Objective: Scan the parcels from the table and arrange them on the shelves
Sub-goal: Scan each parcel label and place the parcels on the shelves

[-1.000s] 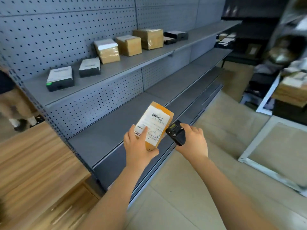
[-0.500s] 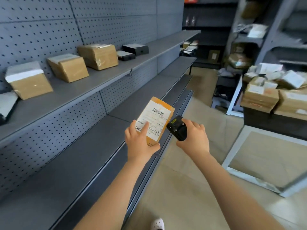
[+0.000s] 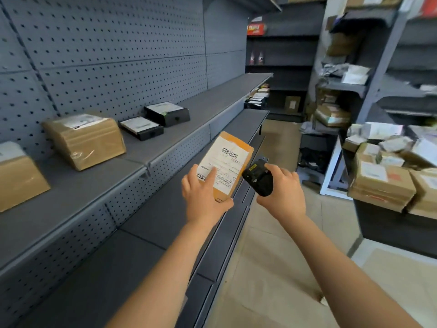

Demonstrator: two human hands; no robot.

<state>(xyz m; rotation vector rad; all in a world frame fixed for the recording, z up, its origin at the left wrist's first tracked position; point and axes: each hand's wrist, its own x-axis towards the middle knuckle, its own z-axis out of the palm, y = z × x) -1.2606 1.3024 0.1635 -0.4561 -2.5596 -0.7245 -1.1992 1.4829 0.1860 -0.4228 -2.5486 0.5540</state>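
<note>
Being held up in front of the shelves, the parcel (image 3: 233, 159) is gripped at its near end by the left hand (image 3: 203, 200). The thumb is laid on the white label (image 3: 224, 171), and the fingers are curled round the parcel's left side. The long side of the parcel is tipped up and away to the right, and the label is turned to face up.

The scanner (image 3: 259, 179) is gripped in the right hand (image 3: 283, 192), with the fingers wrapped round it. It is kept just beside the parcel's right edge; whether the two touch cannot be told. The barcode (image 3: 229, 153) is found near the far end of the label, up and to the left of the scanner's nose. So the scan step seems to be in hand. The scanner may need to be tipped a little more to the left for the barcode to be read. No scan light can be seen on the label.

The upper shelf (image 3: 71, 200) lies to the left, on the side of the hand with the parcel, so the parcel could be set there by that hand. A brown box (image 3: 85, 140) and two black boxes (image 3: 142, 127) are already set on it. A pile of parcels (image 3: 383, 183) is seen at the right, well apart.
</note>
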